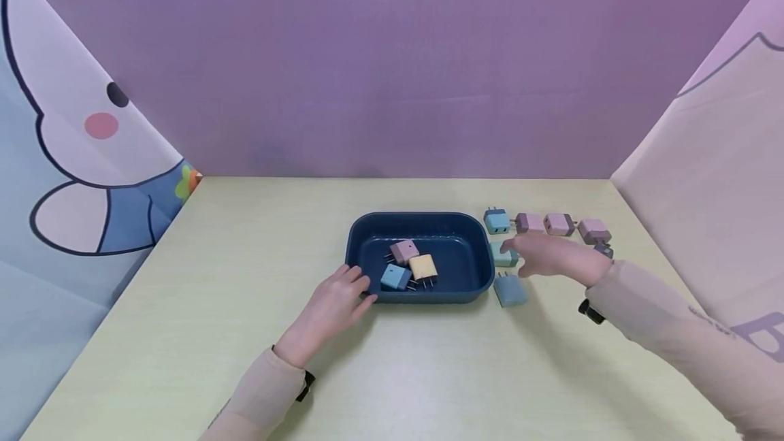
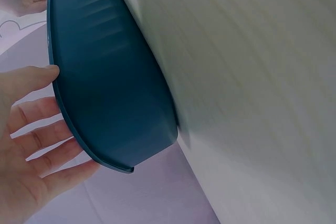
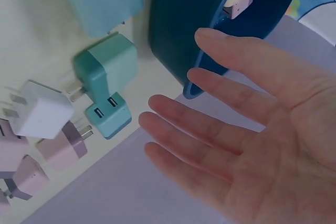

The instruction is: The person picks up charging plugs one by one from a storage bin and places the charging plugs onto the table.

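A dark blue bin (image 1: 429, 297) holds a pink wall charger (image 1: 404, 251), a yellow one (image 1: 423, 266) and a blue one (image 1: 395, 277). At its near left corner my left hand (image 1: 333, 301) rests on the rim, thumb (image 2: 50, 72) on the edge and fingers loosely extended. My right hand (image 1: 554, 254) hovers right of the bin over loose chargers, its fingers spread and nothing in them. Closest to its fingertips is a green charger (image 1: 505, 256), partly covered in the head view. A light blue charger (image 1: 510, 290) lies just nearer. The right wrist view also shows a white charger (image 3: 44, 109).
Behind the right hand runs a row with a blue charger (image 1: 497, 222) and several pink chargers (image 1: 530, 223). A dark prong end (image 1: 604, 251) peeks out beside the right wrist. A purple backdrop (image 1: 392, 73) stands behind the pale table (image 1: 257, 250), with printed side panels left and right.
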`<action>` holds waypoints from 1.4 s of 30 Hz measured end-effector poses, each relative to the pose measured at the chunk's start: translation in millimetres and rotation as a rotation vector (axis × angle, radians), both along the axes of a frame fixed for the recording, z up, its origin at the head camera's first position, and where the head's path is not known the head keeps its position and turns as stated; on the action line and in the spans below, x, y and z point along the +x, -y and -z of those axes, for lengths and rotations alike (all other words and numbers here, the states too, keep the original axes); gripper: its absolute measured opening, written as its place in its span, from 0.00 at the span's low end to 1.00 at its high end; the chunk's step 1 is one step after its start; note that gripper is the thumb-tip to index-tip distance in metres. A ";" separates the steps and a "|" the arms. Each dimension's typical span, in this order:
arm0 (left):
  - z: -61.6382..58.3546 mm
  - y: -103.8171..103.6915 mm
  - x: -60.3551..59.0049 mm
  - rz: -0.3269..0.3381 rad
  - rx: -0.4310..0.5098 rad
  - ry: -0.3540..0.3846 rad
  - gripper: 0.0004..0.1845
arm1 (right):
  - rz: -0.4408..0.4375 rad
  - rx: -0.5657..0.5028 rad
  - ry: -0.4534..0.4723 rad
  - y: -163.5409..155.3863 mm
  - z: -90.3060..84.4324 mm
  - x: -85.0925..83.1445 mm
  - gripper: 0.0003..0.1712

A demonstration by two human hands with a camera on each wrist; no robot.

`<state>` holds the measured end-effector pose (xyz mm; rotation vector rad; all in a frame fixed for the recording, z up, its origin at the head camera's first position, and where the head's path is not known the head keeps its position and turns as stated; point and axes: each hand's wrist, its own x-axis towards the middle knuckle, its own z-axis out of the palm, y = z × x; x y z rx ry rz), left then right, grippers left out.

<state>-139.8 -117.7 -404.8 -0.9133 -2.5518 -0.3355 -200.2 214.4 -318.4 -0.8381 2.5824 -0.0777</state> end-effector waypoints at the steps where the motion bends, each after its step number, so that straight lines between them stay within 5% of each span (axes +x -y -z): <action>1: 0.0 0.1 0.1 -0.001 0.000 -0.001 0.10 | 0.007 0.002 0.009 1.2 -1.1 -0.4 0.24; 8: 0.3 -0.5 -0.8 0.005 0.006 -0.007 0.10 | 0.049 0.025 0.048 9.7 -9.1 -5.6 0.26; 19: -1.2 -0.2 -2.0 0.005 0.000 -0.014 0.10 | -0.011 0.105 0.019 31.5 -20.1 -16.7 0.25; 42: 0.7 -0.2 -2.2 0.008 -0.005 -0.010 0.11 | 0.105 0.160 0.114 89.7 -17.5 -42.9 0.28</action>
